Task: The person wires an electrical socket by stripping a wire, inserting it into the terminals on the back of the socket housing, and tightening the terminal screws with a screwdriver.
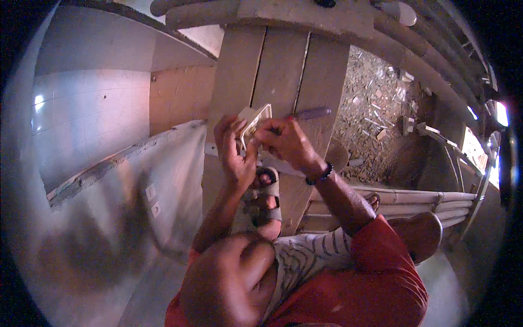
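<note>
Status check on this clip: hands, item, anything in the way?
Left hand grips beige switch plate. Right hand holds screwdriver against it. Both over wooden planks, sandalled foot below. Nothing in the way.

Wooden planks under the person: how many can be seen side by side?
3 wooden planks lie side by side below the left hand and the right hand, running from the top of the picture downward. More may be hidden behind the arms and legs.
</note>
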